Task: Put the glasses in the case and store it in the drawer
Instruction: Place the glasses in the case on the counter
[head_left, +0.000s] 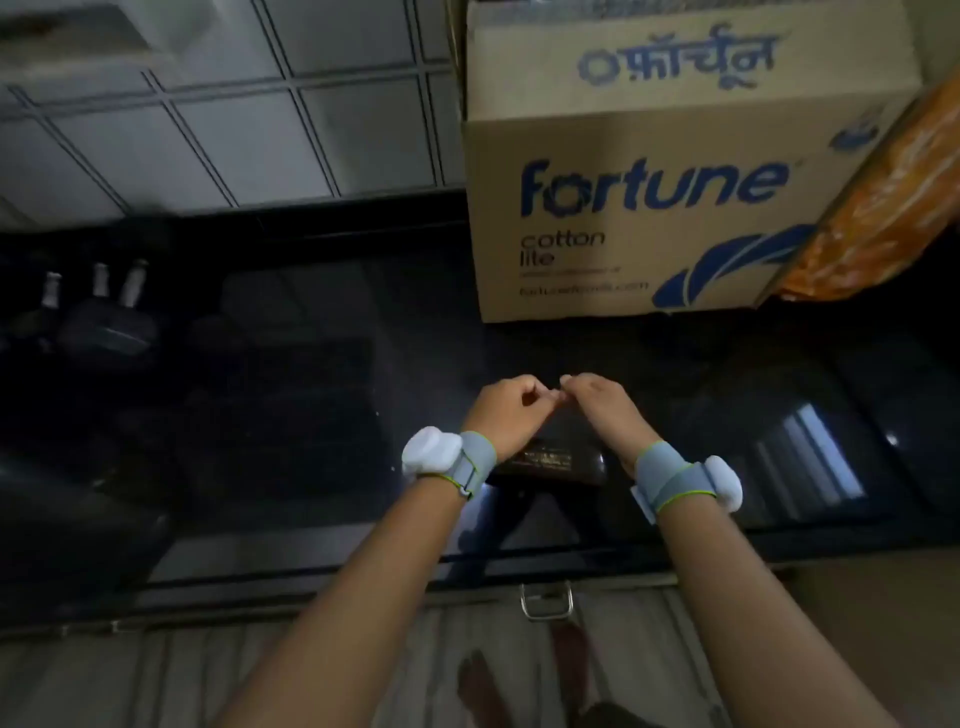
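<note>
Just in front of the cardboard carton (675, 171), on the glossy black desk (311, 415), lies the glasses case (550, 460), a dark, rounded oblong with a faint printed label on its near face. Both hands hover over its far edge. The left hand (506, 415) is curled with thumb and forefinger pinched together; the right hand (605, 410) is curled the same way, its fingertips meeting the left's above the case. Whether they pinch something thin, such as a folded temple of the glasses, I cannot tell: the glasses themselves are not distinguishable in the dim light. My judgement is that the work is at the case stage, either seating the glasses or closing the lid. Next, the case needs to be shut firmly and gripped whole.

The case looks hard-shelled and smooth, likely slippery on the polished stone-like desk, which mirrors the light. Each wrist wears a grey fabric band with a white plastic pod. Below the case, under the desk edge, a drawer (597, 623) with a grained, pale front carries a bent metal handle (546, 603); it appears closed and must be pulled open. The carton behind the case is matte corrugated board printed in blue.
</note>
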